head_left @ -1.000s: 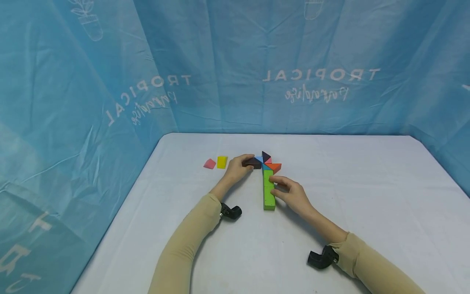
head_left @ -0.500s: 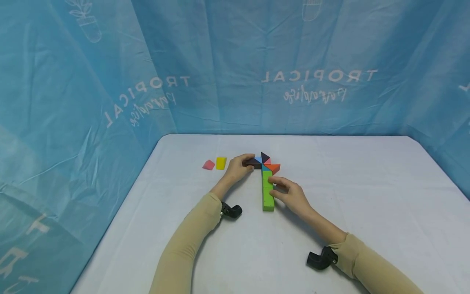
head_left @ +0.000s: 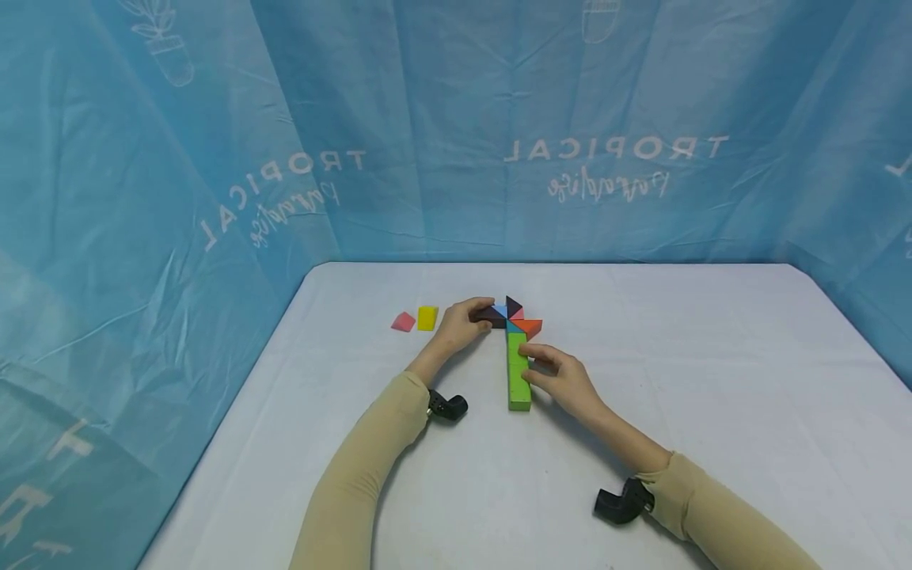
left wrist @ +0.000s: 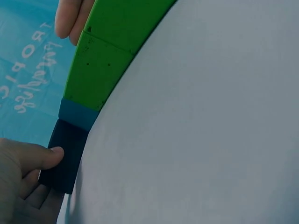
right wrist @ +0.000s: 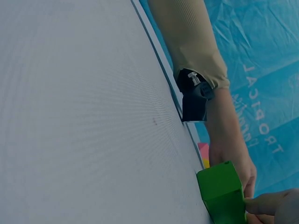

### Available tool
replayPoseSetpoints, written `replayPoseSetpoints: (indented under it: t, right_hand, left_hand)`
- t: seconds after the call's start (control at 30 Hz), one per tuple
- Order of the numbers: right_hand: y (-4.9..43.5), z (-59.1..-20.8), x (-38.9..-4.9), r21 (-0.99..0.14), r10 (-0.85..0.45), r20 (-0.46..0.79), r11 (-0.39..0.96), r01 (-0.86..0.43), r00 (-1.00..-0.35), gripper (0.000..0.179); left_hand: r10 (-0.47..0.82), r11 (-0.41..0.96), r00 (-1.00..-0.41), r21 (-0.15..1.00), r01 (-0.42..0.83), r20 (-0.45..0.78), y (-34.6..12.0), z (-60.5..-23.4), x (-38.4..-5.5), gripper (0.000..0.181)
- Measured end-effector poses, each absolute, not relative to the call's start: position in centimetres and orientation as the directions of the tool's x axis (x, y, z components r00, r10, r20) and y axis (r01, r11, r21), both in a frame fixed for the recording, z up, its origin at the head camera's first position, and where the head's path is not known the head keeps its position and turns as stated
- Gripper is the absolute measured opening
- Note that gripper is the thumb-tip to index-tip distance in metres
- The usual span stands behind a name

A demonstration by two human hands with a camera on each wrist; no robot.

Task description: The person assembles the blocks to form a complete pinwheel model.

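Observation:
In the head view my left hand (head_left: 459,326) pinches a dark brown block (head_left: 490,319), thumb on the near side and fingers on the far side. The left wrist view shows that thumb against the dark block (left wrist: 65,154). Two green blocks (head_left: 518,364) lie end to end in a line toward me. My right hand (head_left: 570,384) touches their right side with fingertips and thumb, not wrapped round them. Where the dark and green blocks meet, small triangular blocks form a pinwheel: an orange one (head_left: 529,326), a black one (head_left: 513,306), and blue and pink ones.
A yellow block (head_left: 427,318) and a pink block (head_left: 403,321) lie apart, left of the left hand. Everything rests on a white-covered table (head_left: 712,396). Blue printed curtains (head_left: 456,198) hang behind and at the sides. A black wrist camera (head_left: 624,502) sits at the right cuff.
Both hands and all the blocks hold their places; only the head view has shifted very slightly.

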State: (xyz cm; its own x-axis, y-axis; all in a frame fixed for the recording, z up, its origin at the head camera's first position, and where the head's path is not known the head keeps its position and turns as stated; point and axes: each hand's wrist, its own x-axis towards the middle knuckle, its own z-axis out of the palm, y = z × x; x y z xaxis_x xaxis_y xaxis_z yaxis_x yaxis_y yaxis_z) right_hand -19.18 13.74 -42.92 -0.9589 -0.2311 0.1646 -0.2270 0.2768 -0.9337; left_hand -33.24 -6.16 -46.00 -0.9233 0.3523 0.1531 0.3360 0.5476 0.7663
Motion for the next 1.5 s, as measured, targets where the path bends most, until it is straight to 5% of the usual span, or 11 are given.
replayPoseSetpoints:
  t: [0.47, 0.83, 1.5]
  right_hand:
    - [14.4, -45.9, -20.8, -0.931, -0.213, 0.153, 0.297, -0.213, -0.965, 0.039]
    - [14.5, -46.3, -20.9, -0.93, -0.208, 0.152, 0.301, -0.211, -0.966, 0.04]
    - [14.5, -46.3, -20.9, -0.932, -0.215, 0.15, 0.295, -0.21, -0.965, 0.038]
  left_hand:
    - [0.23, 0.388, -0.927, 0.845, 0.368, 0.298, -11.8, -42.5, -32.7, 0.042]
    - [0.141, 0.316, -0.968, 0.917, 0.244, 0.209, -18.2, -43.5, -32.9, 0.044]
    - [0.229, 0.491, -0.97, 0.852, 0.184, 0.077, -21.0, -45.9, -32.7, 0.041]
